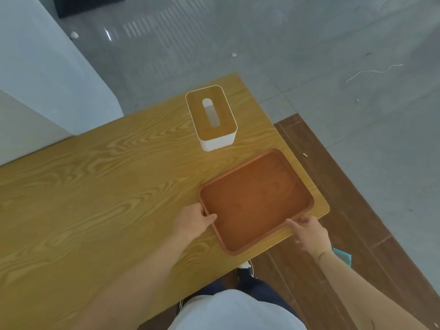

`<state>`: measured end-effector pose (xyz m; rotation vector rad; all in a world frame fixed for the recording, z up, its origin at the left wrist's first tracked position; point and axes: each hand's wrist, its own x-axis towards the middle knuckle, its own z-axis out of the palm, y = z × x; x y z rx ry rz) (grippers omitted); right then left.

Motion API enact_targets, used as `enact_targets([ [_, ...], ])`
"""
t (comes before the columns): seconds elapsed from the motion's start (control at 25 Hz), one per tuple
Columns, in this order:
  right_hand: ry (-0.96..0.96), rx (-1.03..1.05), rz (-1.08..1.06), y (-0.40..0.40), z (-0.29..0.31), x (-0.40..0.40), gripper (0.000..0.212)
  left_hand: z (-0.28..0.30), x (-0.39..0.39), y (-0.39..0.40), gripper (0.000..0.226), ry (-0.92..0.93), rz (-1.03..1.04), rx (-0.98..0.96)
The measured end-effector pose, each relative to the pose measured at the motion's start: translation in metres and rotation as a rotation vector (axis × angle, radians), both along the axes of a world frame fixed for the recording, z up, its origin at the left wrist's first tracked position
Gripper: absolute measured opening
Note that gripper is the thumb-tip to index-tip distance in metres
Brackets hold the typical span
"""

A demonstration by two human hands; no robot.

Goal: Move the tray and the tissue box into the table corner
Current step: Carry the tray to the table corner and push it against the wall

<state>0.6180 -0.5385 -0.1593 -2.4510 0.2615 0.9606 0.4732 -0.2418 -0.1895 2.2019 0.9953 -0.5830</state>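
Tray [256, 201] rim pinched by left hand [194, 220] and right hand [309, 232] at opposite near edges.

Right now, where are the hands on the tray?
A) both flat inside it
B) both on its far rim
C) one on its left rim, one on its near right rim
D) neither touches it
C: the left hand grips the left rim of the tray, and the right hand touches its near right rim.
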Motion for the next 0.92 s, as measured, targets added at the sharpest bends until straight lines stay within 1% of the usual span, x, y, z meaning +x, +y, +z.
enact_targets([
  [0.04,0.042,0.024,-0.063,-0.001,-0.002,0.004,0.057,-0.002,0.001,-0.003,0.034,0.0,0.042,-0.027],
  [0.12,0.084,0.091,-0.154,-0.004,-0.004,0.012,0.062,-0.004,0.001,-0.008,0.03,0.007,0.092,-0.059],
  [0.2,0.085,0.163,-0.229,-0.005,-0.005,0.019,0.072,-0.005,0.003,-0.012,0.028,0.006,0.145,-0.076],
  [0.28,0.089,0.187,-0.271,-0.003,-0.006,0.026,0.079,-0.005,0.006,-0.016,0.024,-0.001,0.191,-0.074],
  [0.4,0.115,0.179,-0.331,0.006,-0.007,0.033,0.079,0.0,0.006,-0.023,0.019,-0.039,0.263,-0.069],
  [0.48,0.133,0.183,-0.408,0.013,-0.008,0.036,0.076,0.003,0.004,-0.027,0.015,-0.091,0.332,-0.117],
  [0.56,0.164,0.238,-0.472,0.017,-0.006,0.035,0.078,0.01,-0.003,-0.029,0.011,-0.155,0.424,-0.19],
  [0.64,0.188,0.34,-0.519,0.02,-0.001,0.033,0.082,0.015,-0.009,-0.029,0.013,-0.202,0.48,-0.216],
  [0.84,0.215,0.521,-0.476,0.016,0.029,0.032,0.096,0.046,-0.025,-0.031,0.027,-0.359,0.6,-0.264],
  [0.92,0.222,0.59,-0.372,0.015,0.047,0.029,0.103,0.064,-0.032,-0.027,0.026,-0.433,0.652,-0.274],
])
